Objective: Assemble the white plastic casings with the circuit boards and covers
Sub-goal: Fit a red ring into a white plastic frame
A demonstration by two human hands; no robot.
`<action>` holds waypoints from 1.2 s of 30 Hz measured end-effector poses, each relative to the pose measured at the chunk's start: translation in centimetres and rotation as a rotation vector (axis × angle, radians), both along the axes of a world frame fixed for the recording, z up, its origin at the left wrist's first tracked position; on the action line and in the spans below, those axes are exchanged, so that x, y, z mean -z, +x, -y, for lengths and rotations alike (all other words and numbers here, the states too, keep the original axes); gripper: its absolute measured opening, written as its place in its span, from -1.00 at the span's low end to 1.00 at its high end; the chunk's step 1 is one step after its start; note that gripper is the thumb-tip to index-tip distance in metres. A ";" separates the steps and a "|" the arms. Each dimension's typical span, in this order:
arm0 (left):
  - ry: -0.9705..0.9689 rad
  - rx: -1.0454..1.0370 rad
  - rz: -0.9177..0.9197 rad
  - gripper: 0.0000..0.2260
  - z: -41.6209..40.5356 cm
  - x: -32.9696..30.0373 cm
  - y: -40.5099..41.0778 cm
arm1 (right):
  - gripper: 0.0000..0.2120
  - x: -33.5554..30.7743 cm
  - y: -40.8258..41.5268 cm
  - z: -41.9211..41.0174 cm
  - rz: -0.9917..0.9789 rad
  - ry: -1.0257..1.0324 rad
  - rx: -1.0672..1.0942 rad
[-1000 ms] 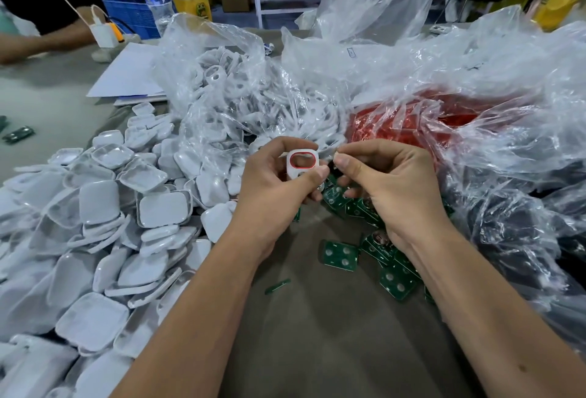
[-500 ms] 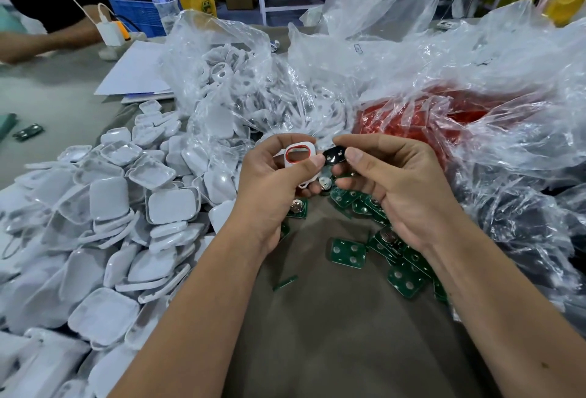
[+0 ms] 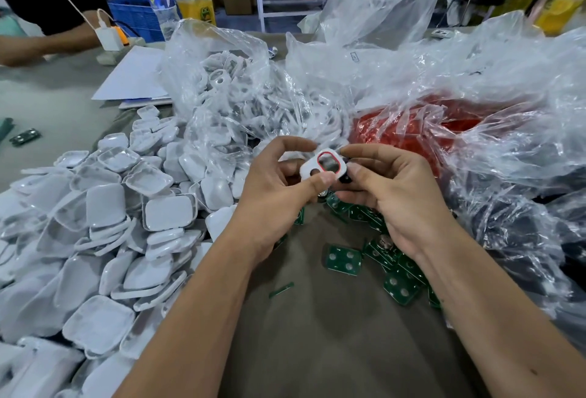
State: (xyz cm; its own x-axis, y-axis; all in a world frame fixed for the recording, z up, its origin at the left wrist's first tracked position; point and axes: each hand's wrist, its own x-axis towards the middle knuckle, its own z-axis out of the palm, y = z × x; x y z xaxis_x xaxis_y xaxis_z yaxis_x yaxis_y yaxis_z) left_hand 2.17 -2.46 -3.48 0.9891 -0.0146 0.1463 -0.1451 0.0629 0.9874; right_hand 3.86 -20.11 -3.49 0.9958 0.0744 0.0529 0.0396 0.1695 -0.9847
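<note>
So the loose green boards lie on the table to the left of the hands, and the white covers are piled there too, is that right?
Not quite. The head view shows the green boards on the table under and beside the right hand. Only the white covers are piled on the left.

Dark part (image 3: 346, 178) at 3 o'clock of the white casing (image 3: 323, 166): mostly hidden by right hand (image 3: 393, 194). Red bag contents (image 3: 409, 131): blurred by plastic.
</note>
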 end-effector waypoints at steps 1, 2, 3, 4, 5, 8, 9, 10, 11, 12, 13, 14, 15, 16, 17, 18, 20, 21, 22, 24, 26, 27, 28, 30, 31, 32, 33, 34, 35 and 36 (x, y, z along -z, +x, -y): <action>-0.001 0.021 0.008 -0.75 0.0 0.0 0.0 | -0.85 0.1 0.0 -0.1 -0.009 0.005 -0.009; 0.008 0.040 0.018 -0.79 0.0 0.0 0.0 | -0.87 0.1 0.0 -0.2 -0.020 0.013 -0.018; 0.022 0.053 0.026 -0.81 0.1 0.0 0.0 | -0.88 0.1 -0.1 -0.2 -0.031 0.022 -0.028; 0.039 0.059 0.033 -0.83 0.1 0.0 0.0 | -0.89 0.0 -0.1 -0.2 -0.039 0.030 -0.038; 0.056 0.060 0.039 -0.83 0.2 0.0 0.0 | -0.89 0.0 -0.1 -0.2 -0.046 0.037 -0.050; 0.088 0.034 0.050 -0.82 0.2 0.1 0.1 | -0.82 -0.2 -0.1 -0.1 -0.104 0.107 -0.091; 0.092 0.023 0.054 -0.81 0.2 0.2 0.2 | -0.80 -0.3 -0.1 0.0 -0.138 0.150 -0.107; 0.095 0.012 0.058 -0.81 0.1 0.3 0.2 | -0.79 -0.5 -0.1 0.0 -0.171 0.194 -0.124; 0.098 0.003 0.062 -0.81 0.1 0.3 0.3 | -0.81 -0.6 -0.1 0.0 -0.193 0.228 -0.140; 0.103 -0.004 0.065 -0.81 0.0 0.4 0.3 | -0.83 -0.6 -0.1 0.0 -0.200 0.247 -0.155; 0.108 -0.009 0.066 -0.81 0.0 0.4 0.4 | -0.83 -0.6 -0.2 0.0 -0.194 0.252 -0.162; 0.110 -0.012 0.064 -0.81 0.0 0.5 0.4 | -0.81 -0.6 -0.2 -0.1 -0.181 0.247 -0.160; 0.111 -0.012 0.062 -0.80 0.0 0.5 0.4 | -0.79 -0.5 -0.3 -0.2 -0.167 0.236 -0.148; 0.116 -0.010 0.063 -0.80 0.0 0.5 0.4 | -0.78 -0.5 -0.3 -0.2 -0.157 0.222 -0.132; 0.123 -0.010 0.065 -0.80 0.0 0.5 0.5 | -0.76 -0.5 -0.3 -0.3 -0.151 0.210 -0.119; 0.129 -0.012 0.067 -0.80 0.1 0.6 0.5 | -0.76 -0.5 -0.4 -0.3 -0.150 0.205 -0.109; 0.140 -0.017 0.072 -0.79 0.1 0.5 0.5 | -0.74 -0.5 -0.3 -0.3 -0.154 0.214 -0.095; 0.141 -0.016 0.074 -0.79 0.1 0.5 0.5 | -0.74 -0.4 -0.3 -0.3 -0.156 0.221 -0.088; 0.139 -0.012 0.076 -0.78 0.2 0.5 0.5 | -0.73 -0.4 -0.3 -0.3 -0.155 0.225 -0.082; 0.124 0.003 0.081 -0.77 0.2 0.4 0.5 | -0.71 -0.3 -0.2 -0.4 -0.149 0.226 -0.074; 0.069 0.020 0.073 -0.77 0.3 0.3 0.4 | -0.68 -0.3 -0.1 -0.4 -0.150 0.225 -0.077; 0.018 0.028 0.059 -0.77 0.3 0.2 0.4 | -0.66 -0.3 -0.1 -0.4 -0.154 0.237 -0.086; -0.049 0.036 0.035 -0.77 0.2 0.1 0.4 | -0.64 -0.3 -0.1 -0.4 -0.159 0.264 -0.100; -0.196 0.032 -0.016 -0.77 0.0 -0.1 0.4 | -0.67 -0.3 0.0 -0.3 -0.169 0.352 -0.146; -0.249 0.016 -0.036 -0.77 -0.1 -0.3 0.5 | -0.70 -0.3 0.0 -0.2 -0.173 0.387 -0.164; -0.288 -0.002 -0.056 -0.78 -0.2 -0.4 0.6 | -0.73 -0.3 0.0 -0.2 -0.172 0.398 -0.169; -0.323 -0.018 -0.072 -0.81 -0.3 -0.5 0.6 | -0.75 -0.3 0.0 -0.2 -0.167 0.383 -0.162; -0.359 -0.027 -0.086 -0.85 -0.3 -0.5 0.6 | -0.76 -0.3 0.0 -0.2 -0.160 0.350 -0.145; -0.385 -0.024 -0.094 -0.87 -0.4 -0.6 0.6 | -0.78 -0.3 0.0 -0.1 -0.151 0.309 -0.121; -0.393 -0.014 -0.093 -0.87 -0.4 -0.6 0.6 | -0.80 -0.3 0.0 -0.2 -0.142 0.263 -0.096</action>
State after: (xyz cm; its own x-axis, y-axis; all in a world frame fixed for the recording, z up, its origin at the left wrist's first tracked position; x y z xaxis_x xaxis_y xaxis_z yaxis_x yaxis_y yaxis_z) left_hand 2.77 -2.02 -2.92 0.9981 0.0381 0.0476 -0.0595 0.4372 0.8974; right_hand 3.84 -19.95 -3.22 0.9837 0.1710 -0.0563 -0.1238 0.4155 -0.9011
